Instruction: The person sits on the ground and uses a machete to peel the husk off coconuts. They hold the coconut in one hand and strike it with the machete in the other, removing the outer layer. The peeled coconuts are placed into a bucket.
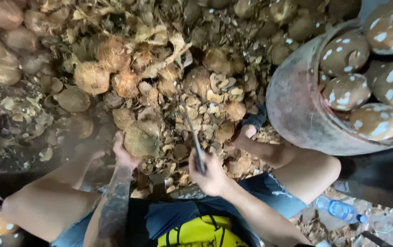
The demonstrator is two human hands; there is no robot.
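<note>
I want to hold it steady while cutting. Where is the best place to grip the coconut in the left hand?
Probably as the left hand grips now: cup the coconut's rounded near-left side, leaving its right side clear toward the knife held in the right hand.

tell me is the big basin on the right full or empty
Full. The basin is heaped above its rim with peeled coconuts, brown with white patches.

Basin (pixel 292 110) of peeled coconuts (pixel 345 91); bottle (pixel 340 210)
</note>
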